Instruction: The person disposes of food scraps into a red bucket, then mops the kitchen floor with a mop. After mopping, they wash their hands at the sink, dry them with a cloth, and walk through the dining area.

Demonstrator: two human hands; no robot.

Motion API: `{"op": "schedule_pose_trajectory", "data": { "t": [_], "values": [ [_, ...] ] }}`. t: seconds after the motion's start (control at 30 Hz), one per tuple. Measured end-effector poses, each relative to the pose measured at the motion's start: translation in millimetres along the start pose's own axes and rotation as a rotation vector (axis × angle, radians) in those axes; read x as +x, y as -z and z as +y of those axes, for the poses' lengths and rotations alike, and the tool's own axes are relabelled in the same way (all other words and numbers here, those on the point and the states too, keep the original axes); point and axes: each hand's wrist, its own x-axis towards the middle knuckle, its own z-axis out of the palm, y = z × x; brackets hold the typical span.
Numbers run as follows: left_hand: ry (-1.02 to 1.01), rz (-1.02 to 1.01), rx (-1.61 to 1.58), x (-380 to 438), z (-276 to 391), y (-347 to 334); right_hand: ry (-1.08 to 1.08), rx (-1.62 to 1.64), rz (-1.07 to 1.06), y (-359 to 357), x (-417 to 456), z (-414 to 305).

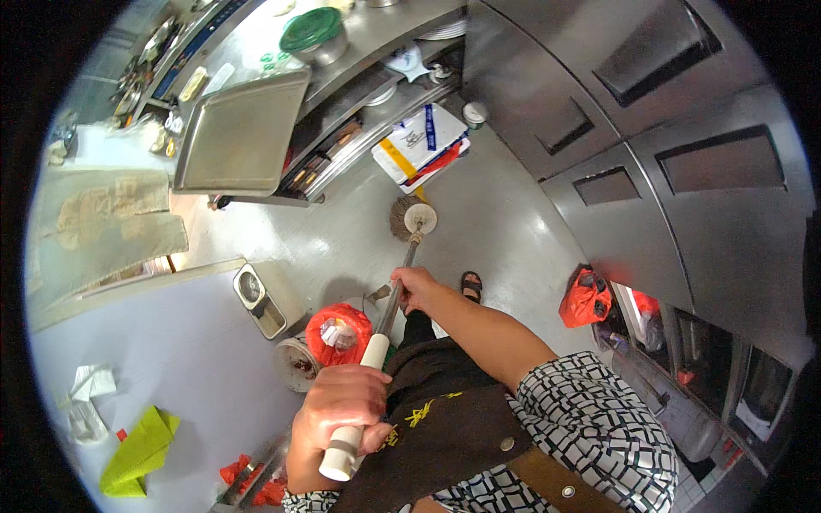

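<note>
A mop with a metal pole [389,315] and a white plastic handle sleeve runs away from my body. My left hand [346,403] is closed around the white sleeve near its top end. Farther down, my right hand [415,288] grips the metal pole, with the right arm stretched forward. The mop's head [410,218], a round pale disc with grey strands around one side, rests on the shiny floor. It lies just short of a stack of white flat boxes or lids [423,144] with blue and yellow tape.
Left of the pole stand a red-bagged bin [338,335], a white bucket [296,365] and a cream bin [269,298]. A steel counter with a metal tray [244,138] is at upper left. Steel cabinets [616,141] line the right, with a red bag [586,298] beside them.
</note>
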Motion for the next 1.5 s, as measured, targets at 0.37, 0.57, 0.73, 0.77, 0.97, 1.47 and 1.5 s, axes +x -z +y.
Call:
{"op": "schedule_pose_trajectory", "data": {
  "t": [0.37, 0.57, 0.73, 0.77, 0.97, 1.47, 1.5],
  "values": [
    [-0.111, -0.112, -0.064, 62, -62, -68, 0.256, 0.219, 0.272, 184, -3, -64],
    [-0.173, -0.346, -0.179, 108, -73, -100, 0.354, 0.419, 0.285, 259, -48, -53],
    [-0.231, -0.614, -0.31, 104, -72, -114, 0.29, 0.593, 0.32, 287, -69, 8],
    [-0.24, -0.677, -0.32, 101, -71, -114, 0.26, 0.585, 0.313, 291, -71, 22],
    [-0.289, -0.706, -0.482, 44, -72, -85, 0.023, 0.456, 0.307, 243, -73, 86],
    [-0.141, -0.561, -0.156, -93, -3, 70, -0.216, -0.104, -0.22, -96, 61, 138],
    [-0.114, -0.513, -0.091, -98, -2, 72, -0.215, -0.05, -0.177, -123, 55, 136]
  ]
}}
